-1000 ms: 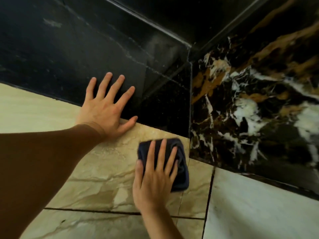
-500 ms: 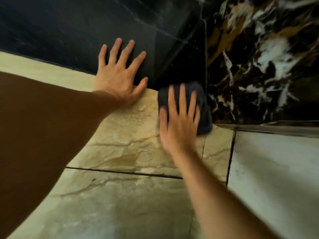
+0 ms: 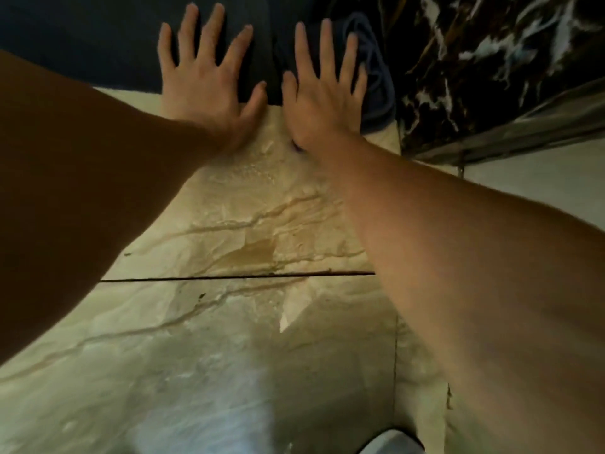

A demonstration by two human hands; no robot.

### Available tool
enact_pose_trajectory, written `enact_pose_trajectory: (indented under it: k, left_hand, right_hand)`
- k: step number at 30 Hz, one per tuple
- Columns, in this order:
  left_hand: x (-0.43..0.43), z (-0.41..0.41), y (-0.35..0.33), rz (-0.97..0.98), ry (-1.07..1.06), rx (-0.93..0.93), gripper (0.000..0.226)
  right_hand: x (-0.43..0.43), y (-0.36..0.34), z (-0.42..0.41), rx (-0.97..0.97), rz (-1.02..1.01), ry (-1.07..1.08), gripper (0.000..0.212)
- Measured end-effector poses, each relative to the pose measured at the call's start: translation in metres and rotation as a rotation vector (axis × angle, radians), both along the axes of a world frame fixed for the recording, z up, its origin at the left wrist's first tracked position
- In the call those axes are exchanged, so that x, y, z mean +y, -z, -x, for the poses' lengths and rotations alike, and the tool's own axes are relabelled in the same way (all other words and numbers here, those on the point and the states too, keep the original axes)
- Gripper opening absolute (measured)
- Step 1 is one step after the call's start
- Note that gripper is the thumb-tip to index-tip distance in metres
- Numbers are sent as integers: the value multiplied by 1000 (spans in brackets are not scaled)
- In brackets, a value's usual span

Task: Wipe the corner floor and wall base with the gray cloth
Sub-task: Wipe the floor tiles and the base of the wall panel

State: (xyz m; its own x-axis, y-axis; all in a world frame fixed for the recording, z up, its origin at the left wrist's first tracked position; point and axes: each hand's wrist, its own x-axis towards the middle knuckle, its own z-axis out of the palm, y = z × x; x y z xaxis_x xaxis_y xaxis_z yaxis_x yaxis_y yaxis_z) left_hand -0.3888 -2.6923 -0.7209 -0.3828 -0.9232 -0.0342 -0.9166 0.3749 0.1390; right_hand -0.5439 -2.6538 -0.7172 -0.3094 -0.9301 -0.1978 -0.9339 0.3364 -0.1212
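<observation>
The dark gray cloth [image 3: 378, 80] is pressed against the base of the black wall [image 3: 82, 40], right in the corner where it meets the veined marble wall [image 3: 491, 67]. My right hand [image 3: 324, 93] lies flat over the cloth with its fingers spread, and hides most of it. Just to its left, my left hand [image 3: 206, 83] rests open, palm on the beige floor tile [image 3: 262, 208] and fingers up against the black wall, holding nothing.
A dark grout line [image 3: 229, 277] crosses the beige floor between my forearms. A paler tile [image 3: 540, 178] lies to the right under the marble wall's ledge. A white rounded object [image 3: 389, 442] shows at the bottom edge.
My right hand has pushed the cloth forward from the floor tile up onto the wall base in the corner. The view has tipped down and closer. My left hand stays planted.
</observation>
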Motion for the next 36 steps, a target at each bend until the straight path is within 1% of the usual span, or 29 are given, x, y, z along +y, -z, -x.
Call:
enact_pose_trajectory:
  k: [2, 4, 6, 8, 9, 10, 11, 13, 15, 16, 17, 18, 19, 20, 21, 22, 23, 25, 26, 28, 29, 32, 33, 36]
  left_hand:
    - [-1, 1, 0, -1, 2, 1, 71]
    - [-2, 1, -1, -13, 12, -3, 71]
    - [-4, 1, -1, -38, 27, 2, 71]
    - [-3, 1, -2, -38, 23, 9, 71]
    - [-3, 0, -3, -31, 19, 5, 71]
    - [-3, -1, -3, -32, 20, 1, 71]
    - [-2, 1, -4, -41, 23, 2, 72]
    - [0, 3, -2, -36, 17, -1, 72]
    - [-1, 2, -1, -23, 13, -15, 72]
    - [1, 3, -1, -26, 13, -15, 72]
    - [0, 2, -2, -22, 13, -20, 72]
    - [1, 1, -2, -18, 13, -23, 72]
    - [0, 2, -2, -16, 14, -20, 72]
    - [-1, 2, -2, -23, 16, -15, 72]
    - [-1, 2, -3, -30, 18, -10, 72]
    - [-1, 3, -3, -33, 19, -9, 72]
    - [-2, 2, -2, -32, 22, -14, 72]
    - [0, 3, 1, -41, 23, -23, 72]
    - [-1, 0, 2, -34, 20, -29, 72]
    - [-4, -2, 1, -33, 28, -29, 72]
    - [-4, -1, 0, -46, 47, -31, 72]
    - [-6, 2, -1, -73, 72, -70, 73]
    - [-6, 1, 0, -77, 69, -80, 74]
    - [-5, 2, -1, -91, 67, -95, 72]
  right_hand:
    - [21, -2, -13, 5, 22, 7, 61]
    - [84, -9, -30, -19, 7, -6, 60]
    - [156, -18, -37, -51, -78, -112, 58]
    - [195, -23, -14, -63, -175, -224, 57]
    - [202, -22, 8, -48, -198, -241, 57]
    - [205, -19, 30, -11, -204, -201, 57]
    - [205, -18, 51, 20, -200, -103, 57]
    - [203, -16, 74, 33, -141, 203, 58]
    - [192, -12, 54, 23, -87, 470, 59]
    - [188, -13, 36, 3, -83, 532, 60]
    - [182, -15, 18, -21, -102, 488, 61]
    - [183, -16, 7, -33, -141, 337, 61]
    - [187, -17, 6, -39, -189, 117, 60]
    - [192, -20, 18, -36, -235, -96, 59]
    - [197, -23, 41, -18, -248, -245, 59]
    - [202, -23, 65, 7, -245, -291, 58]
    - [205, -22, 85, 30, -237, -219, 58]
    - [202, -23, 104, 27, -239, 101, 59]
    - [196, -20, 93, 4, -227, 222, 60]
    - [178, -21, 52, -75, -236, 366, 65]
    - [174, -24, 30, -116, -264, 360, 68]
    - [183, -27, -12, -172, -342, 112, 74]
    - [183, -30, -12, -215, -367, 75, 75]
    - [172, -50, 11, -471, -479, 112, 68]
